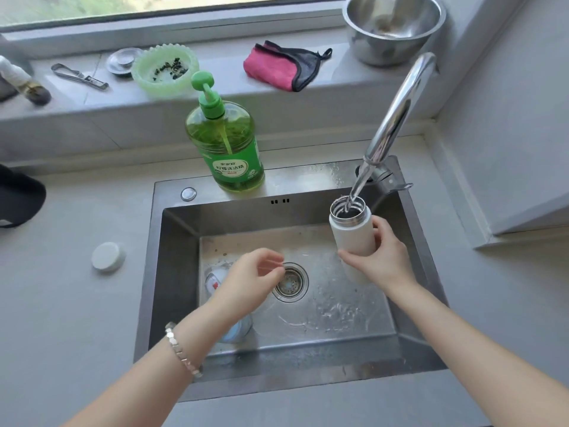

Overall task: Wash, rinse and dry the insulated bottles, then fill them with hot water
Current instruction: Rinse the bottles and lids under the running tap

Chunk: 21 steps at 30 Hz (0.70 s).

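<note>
Likely slick and heavy with water, the white bottle [352, 235], centre right, is gripped low by the right hand [385, 261]; the left hand [246, 280] hangs relaxed, empty.

Found bottle [352, 232] under faucet [397, 112], right of frame, above sink [178, 257]; cap [108, 256] on counter [77, 318], centre left; soap dispenser [228, 149] behind sink.

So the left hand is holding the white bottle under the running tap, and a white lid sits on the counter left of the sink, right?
No: the head view shows the right hand holding the white bottle under the running tap. A white lid does sit on the counter left of the sink.
</note>
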Available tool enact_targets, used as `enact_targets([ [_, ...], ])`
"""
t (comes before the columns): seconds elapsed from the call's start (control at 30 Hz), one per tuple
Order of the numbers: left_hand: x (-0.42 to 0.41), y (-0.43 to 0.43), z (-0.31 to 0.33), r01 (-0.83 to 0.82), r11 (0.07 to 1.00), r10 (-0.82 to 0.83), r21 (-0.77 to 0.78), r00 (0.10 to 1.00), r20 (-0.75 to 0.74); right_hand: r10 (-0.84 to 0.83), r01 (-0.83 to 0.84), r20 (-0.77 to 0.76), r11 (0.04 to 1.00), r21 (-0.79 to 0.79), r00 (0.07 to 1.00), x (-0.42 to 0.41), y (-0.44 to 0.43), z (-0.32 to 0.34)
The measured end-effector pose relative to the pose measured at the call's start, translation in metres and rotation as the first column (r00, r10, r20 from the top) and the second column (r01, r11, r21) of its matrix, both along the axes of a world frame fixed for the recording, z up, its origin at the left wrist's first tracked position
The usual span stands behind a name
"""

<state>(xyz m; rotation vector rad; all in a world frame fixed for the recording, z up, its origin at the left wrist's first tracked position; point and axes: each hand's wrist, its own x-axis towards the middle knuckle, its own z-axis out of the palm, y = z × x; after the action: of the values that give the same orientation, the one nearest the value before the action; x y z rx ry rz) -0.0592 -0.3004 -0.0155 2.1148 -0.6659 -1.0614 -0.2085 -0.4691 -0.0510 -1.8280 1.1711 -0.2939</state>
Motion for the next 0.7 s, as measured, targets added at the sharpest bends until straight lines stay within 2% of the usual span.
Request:
enact_targets([
  [0.2,0.009,0.042,-0.019,-0.088,0.981,0.088,0.172,0.996,0.007,0.001,-0.002,0.03,1.0,0.016,1.0,0.006,0.01,-0.006],
  [0.33,0.01,0.041,-0.014,-0.117,0.982,0.118,0.148,0.993,0.004,0.001,-0.001,0.03,1.0,0.002,1.0,0.015,0.008,-0.004],
  [0.47,0.008,0.04,-0.01,-0.13,0.984,0.132,0.123,0.991,-0.01,-0.127,0.127,-0.008,0.991,-0.034,0.992,0.012,-0.006,0.0],
  [0.5,0.007,0.041,-0.01,-0.138,0.983,0.141,0.119,0.99,-0.018,-0.132,0.13,-0.042,0.99,-0.053,0.99,0.009,-0.004,0.0],
  [0.6,0.005,0.045,-0.011,-0.173,0.979,0.179,0.107,0.983,-0.049,0.004,-0.015,-0.118,0.996,-0.094,0.993,0.004,0.008,0.0],
  [0.7,0.004,0.048,-0.012,-0.171,0.978,0.179,0.121,0.982,-0.058,-0.089,0.085,-0.068,0.994,-0.066,0.994,0.008,0.005,0.001],
])
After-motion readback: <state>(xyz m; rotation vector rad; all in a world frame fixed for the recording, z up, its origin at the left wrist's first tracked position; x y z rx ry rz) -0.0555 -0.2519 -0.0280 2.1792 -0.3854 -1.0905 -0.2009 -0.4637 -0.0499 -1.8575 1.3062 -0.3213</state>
